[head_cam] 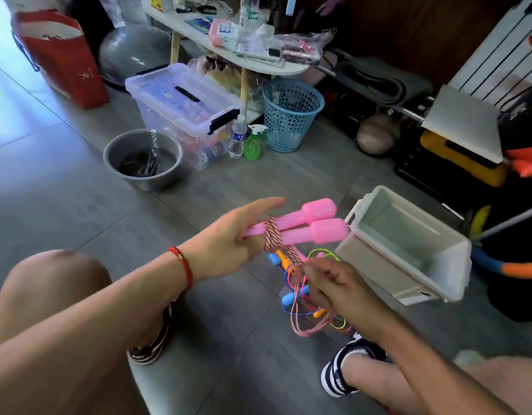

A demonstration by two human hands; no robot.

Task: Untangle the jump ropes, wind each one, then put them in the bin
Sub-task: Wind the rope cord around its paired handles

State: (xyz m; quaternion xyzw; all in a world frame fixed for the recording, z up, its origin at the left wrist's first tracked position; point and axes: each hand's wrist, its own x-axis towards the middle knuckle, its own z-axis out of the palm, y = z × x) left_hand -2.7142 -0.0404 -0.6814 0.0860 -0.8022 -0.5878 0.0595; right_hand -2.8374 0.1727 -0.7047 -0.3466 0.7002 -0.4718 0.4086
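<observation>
head view: left hand (228, 235) grips 2 pink handles (306, 226) side by side, index finger straight, so cord has core to wind on. red-white cord (273, 238) already looped around handles beside hand. right hand (333, 287) pinches cord's slack, keeping tension. other ropes (300, 295) tangled on floor below. white bin (408, 247) near, just right of handles, open for drop-in.
</observation>
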